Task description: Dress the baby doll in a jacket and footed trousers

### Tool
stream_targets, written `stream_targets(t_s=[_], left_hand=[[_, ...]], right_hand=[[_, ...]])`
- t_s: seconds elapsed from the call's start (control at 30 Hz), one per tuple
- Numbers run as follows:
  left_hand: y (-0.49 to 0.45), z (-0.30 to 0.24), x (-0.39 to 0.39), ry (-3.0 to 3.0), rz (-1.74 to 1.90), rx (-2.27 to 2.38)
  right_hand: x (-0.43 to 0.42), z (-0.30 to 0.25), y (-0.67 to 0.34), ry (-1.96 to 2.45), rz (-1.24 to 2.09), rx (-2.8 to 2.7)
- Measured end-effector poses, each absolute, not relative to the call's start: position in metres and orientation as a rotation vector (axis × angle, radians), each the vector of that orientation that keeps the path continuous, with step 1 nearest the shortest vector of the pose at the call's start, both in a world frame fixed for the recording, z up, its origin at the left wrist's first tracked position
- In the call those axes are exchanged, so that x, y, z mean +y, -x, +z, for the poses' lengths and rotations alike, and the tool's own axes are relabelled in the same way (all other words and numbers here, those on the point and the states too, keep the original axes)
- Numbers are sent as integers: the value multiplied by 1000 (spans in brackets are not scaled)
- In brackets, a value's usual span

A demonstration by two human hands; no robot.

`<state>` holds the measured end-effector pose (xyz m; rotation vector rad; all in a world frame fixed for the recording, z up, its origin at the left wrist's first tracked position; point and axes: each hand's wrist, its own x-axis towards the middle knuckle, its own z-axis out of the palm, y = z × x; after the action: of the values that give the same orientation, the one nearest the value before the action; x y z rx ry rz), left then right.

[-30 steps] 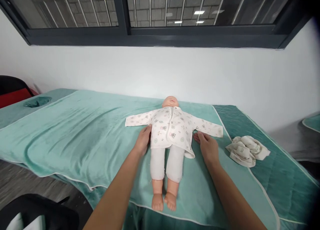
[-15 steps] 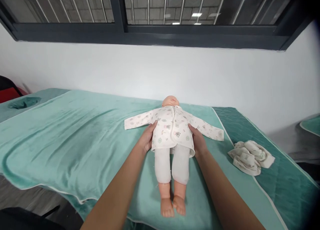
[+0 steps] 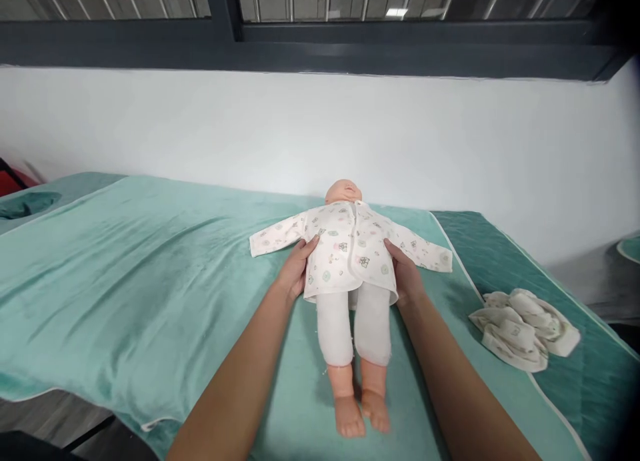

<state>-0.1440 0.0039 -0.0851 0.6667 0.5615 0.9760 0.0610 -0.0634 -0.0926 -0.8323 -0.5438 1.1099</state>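
Note:
A baby doll lies on its back, head toward the wall and bare feet toward me. It wears a white printed jacket with the long sleeves spread out to both sides. White padded fabric covers its upper legs. My left hand is closed on the doll's side at the waist, thumb on the jacket and fingers hidden beneath. On the opposite side my right hand grips in the same way, its thumb over the jacket's edge. The doll rests on a green blanket.
A crumpled white printed cloth lies to the right on a darker green cover. Behind the bed rises a white wall below a dark window frame. At the far left is a bunched green cloth.
The view has tilted down and shifted slightly. Both hands keep their hold at the doll's sides, and the doll's legs now slant a little more to the right.

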Motion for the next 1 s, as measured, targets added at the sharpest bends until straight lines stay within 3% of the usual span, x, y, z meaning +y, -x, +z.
stream_targets(t_s=[0.17, 0.5, 1.0], left_hand=[[150, -83, 4, -555, 993, 495], [196, -82, 51, -230, 1406, 460], [224, -85, 69, -426, 1613, 649]], right_hand=[[-62, -91, -67, 738, 1230, -469], [-70, -93, -110, 548, 1254, -409], [-70, -100, -153, 582, 924, -245]])
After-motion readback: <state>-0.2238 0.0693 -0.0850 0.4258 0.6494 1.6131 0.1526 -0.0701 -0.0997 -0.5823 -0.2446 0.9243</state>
